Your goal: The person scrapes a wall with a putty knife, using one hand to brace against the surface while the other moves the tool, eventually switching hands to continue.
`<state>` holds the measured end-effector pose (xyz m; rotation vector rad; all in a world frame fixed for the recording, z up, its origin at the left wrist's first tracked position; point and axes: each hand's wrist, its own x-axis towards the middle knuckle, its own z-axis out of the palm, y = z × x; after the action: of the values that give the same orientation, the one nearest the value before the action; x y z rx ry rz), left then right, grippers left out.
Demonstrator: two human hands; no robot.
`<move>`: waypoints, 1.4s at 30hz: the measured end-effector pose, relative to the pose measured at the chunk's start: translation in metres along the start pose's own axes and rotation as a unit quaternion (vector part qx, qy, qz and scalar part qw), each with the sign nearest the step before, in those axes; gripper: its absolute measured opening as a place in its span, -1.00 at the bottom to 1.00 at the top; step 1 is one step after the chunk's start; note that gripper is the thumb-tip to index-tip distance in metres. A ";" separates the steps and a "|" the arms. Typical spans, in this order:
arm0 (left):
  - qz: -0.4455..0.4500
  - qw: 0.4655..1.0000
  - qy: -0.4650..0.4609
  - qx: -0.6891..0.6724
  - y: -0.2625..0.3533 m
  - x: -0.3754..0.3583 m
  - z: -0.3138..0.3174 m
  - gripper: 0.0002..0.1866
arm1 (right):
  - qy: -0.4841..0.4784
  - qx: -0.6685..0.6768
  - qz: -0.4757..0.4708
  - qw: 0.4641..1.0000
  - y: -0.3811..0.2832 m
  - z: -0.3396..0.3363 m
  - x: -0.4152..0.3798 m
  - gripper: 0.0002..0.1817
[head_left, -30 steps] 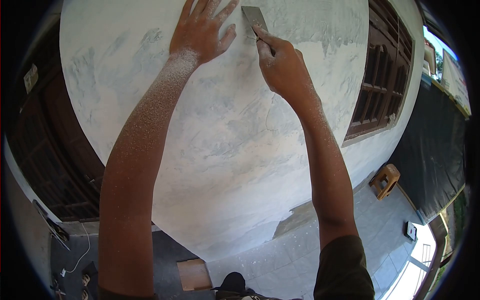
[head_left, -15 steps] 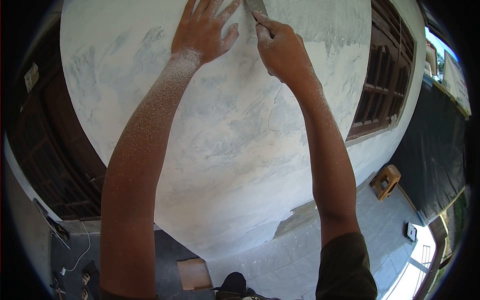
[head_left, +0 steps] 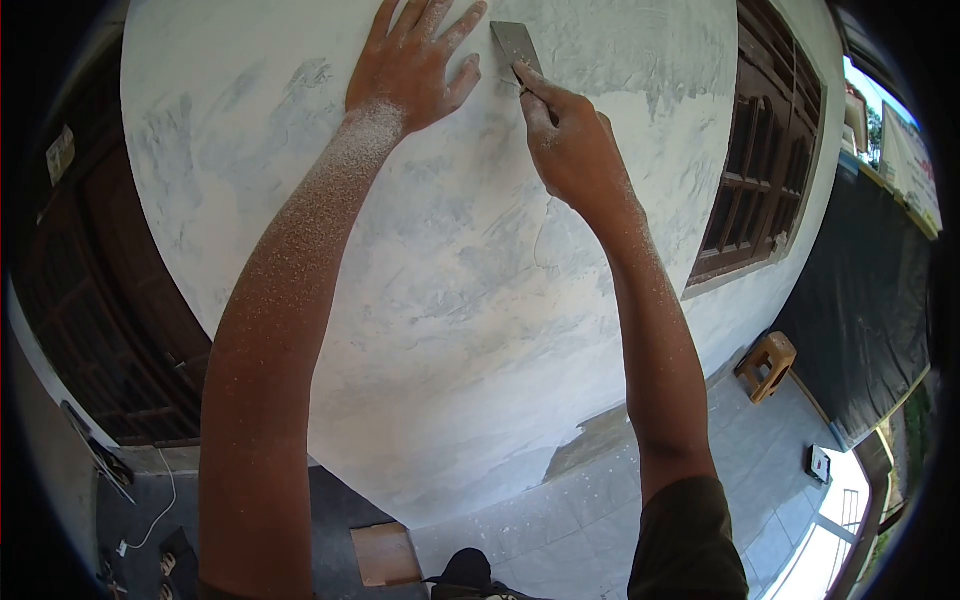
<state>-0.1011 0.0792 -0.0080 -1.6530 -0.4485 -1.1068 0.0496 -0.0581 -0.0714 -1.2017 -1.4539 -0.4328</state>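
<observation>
My left hand (head_left: 410, 68) lies spread against the wall (head_left: 450, 290), its fingers apart and dusted with white powder. In my right hand (head_left: 575, 145) is a putty knife (head_left: 517, 44), gripped by its handle with the index finger stretched along it. The flat metal blade points up and left, at the wall surface, to the right of my left fingers. White plaster with grey, patchy smears covers the wall around both hands. Powder also coats my left wrist and forearm.
A brown-framed window (head_left: 762, 150) is at right, a dark wooden door (head_left: 120, 280) at left. On the tiled floor (head_left: 520, 530) are white flecks, a brown stool (head_left: 767, 367) and a cardboard piece (head_left: 386, 554). A white cable (head_left: 170, 500) lies lower left.
My right hand has moved down and slightly right with the putty knife, so more of the blade shows. My left hand stays spread on the wall.
</observation>
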 end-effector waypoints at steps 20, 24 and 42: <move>-0.004 1.000 -0.017 0.023 0.000 0.001 0.003 -0.30 | 0.058 -0.022 -0.073 0.995 0.000 0.009 0.002 -0.57; 0.002 1.000 -0.021 0.022 0.000 0.001 0.001 -0.30 | 0.044 0.001 -0.066 0.997 0.009 0.005 0.032 -0.56; -0.007 1.000 -0.009 0.002 0.002 0.002 0.000 -0.29 | 0.035 -0.018 -0.040 0.998 0.003 0.002 0.027 -0.59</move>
<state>-0.0989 0.0784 -0.0076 -1.6604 -0.4738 -1.1018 0.0557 -0.0432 -0.0492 -1.1495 -1.4429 -0.5522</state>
